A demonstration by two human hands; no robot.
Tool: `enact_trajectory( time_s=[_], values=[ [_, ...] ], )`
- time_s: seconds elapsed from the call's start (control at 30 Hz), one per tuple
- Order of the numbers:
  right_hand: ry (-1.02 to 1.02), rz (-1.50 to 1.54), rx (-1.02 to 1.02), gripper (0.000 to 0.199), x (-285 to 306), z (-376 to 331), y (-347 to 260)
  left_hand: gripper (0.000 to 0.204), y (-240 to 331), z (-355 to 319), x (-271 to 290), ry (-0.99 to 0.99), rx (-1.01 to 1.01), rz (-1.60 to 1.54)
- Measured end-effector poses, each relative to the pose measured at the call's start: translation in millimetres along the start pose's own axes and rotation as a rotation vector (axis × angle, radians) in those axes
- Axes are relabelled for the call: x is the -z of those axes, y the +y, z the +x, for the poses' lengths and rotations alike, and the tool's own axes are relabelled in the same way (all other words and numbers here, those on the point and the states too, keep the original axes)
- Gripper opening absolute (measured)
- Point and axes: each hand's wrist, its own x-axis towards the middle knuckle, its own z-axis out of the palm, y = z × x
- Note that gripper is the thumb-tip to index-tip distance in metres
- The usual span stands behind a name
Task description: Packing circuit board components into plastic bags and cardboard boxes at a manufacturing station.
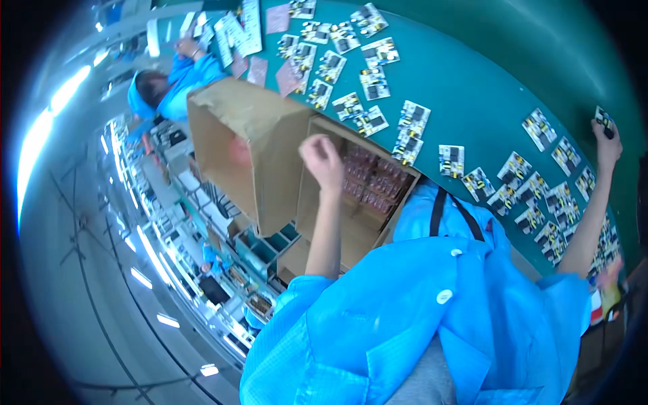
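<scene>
Green table (472, 88) is covered with boards; one board (604, 121) is held far right by the right hand (607, 145), while the left hand (322, 160), curled, is kept over the box (324, 223).

The worker wears a bright blue short-sleeved smock with white round buttons over a grey garment, and narrow black straps lying nearest the cardboard box (351, 202).
</scene>
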Motion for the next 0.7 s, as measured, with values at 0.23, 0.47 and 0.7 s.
enact_trajectory(
  time_s=[0.23, 0.47, 0.7],
  values=[
    [-0.255, 0.295, 0.628, 0.077, -13, -176, -286, 0.040, -113, 98, 123, 0.147, 0.412, 0.376],
    [-0.390, 0.293, 0.626, 0.084, -38, -211, -335, 0.050, -184, 101, 149, -0.369, 0.414, 0.074],
    [-0.366, 0.198, 0.549, 0.090, -38, -218, -337, 0.027, -85, 156, 35, -0.159, -0.325, 0.204]
  ],
)
